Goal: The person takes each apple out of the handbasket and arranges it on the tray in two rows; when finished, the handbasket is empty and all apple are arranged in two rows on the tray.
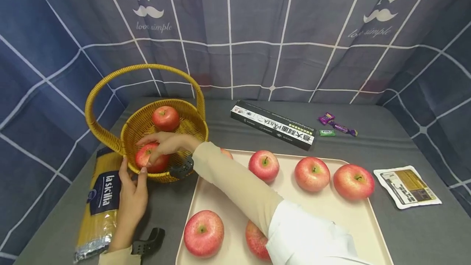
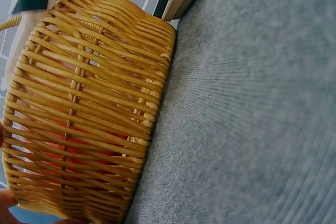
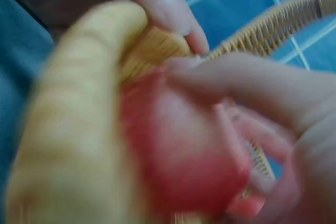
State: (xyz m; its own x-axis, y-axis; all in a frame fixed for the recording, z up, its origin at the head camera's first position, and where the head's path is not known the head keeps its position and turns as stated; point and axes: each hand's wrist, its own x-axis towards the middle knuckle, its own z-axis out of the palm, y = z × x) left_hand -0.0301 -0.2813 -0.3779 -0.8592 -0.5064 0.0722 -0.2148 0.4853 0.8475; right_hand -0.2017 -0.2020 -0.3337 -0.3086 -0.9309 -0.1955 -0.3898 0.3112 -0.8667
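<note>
Apple A is inside the basket, near side. Right hand reaches in from above, fingers and thumb curled around apple A (right wrist view is blurry, but it shows the thumb on the skin). Left hand is at the basket's near-left rim, touching it: thumb and index apart; other fingers mostly hidden, so can't tell if it's gripping. Second apple sits in the basket too, toward the back. Pasta bag lies just left of the basket, beside the left hand. Tray is to the right, bearing more apples, some partly hidden by the right sleeve. Behind the tray: black-and-white box, then small candies. Flat packet lies right of the tray.
</note>
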